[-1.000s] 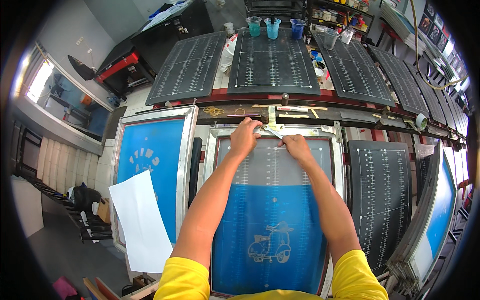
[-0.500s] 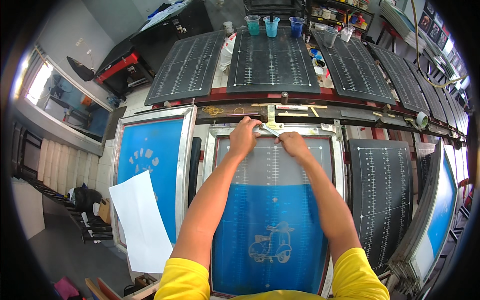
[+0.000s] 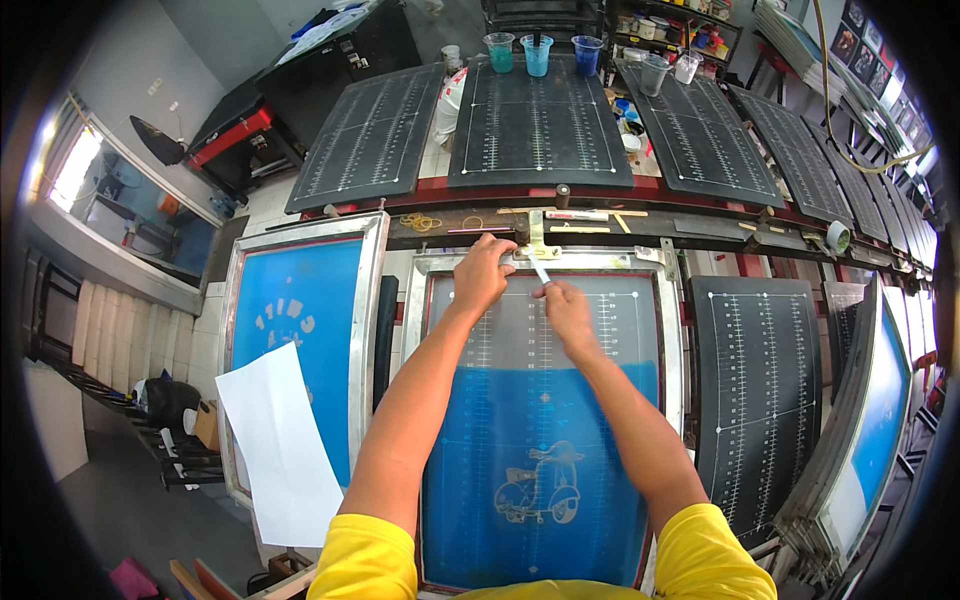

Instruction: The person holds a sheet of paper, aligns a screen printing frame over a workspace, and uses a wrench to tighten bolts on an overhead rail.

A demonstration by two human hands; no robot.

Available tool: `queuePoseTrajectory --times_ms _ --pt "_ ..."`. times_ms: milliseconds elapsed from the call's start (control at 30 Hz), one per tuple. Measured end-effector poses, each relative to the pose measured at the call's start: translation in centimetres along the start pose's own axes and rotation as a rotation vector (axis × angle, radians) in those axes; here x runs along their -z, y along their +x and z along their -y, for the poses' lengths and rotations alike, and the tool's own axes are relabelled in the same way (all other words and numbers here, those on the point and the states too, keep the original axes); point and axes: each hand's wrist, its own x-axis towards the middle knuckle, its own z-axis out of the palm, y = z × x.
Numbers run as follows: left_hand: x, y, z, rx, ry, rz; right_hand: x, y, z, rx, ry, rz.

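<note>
My right hand is closed around the near end of a slim silver wrench. Its far end reaches a brass-coloured metal bracket at the back edge of a screen-printing frame. My left hand is just left of the bracket, fingers pinched at the frame's back edge; what lies between them is hidden. Below my hands stretches the frame's mesh, pale grey at the back and blue toward me, with a scooter picture in it.
A second blue-meshed frame leans at left, a white paper sheet over it. Black ruled boards stand right and behind. A dark rail carries tape, sticks and rubber bands. Plastic cups stand on the back boards.
My right hand has moved left and a little toward me, swinging the wrench from a rightward slant to nearly straight toward me. My left hand stays by the bracket.
</note>
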Motion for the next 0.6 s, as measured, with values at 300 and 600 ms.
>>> queuePoseTrajectory --times_ms 300,600 --pt "0.1 0.2 -0.3 0.036 0.026 0.038 7.7 0.9 0.6 -0.067 -0.143 -0.051" --pt "0.2 0.2 -0.5 0.043 0.037 0.031 8.5 2.3 0.9 -0.207 0.074 0.097"
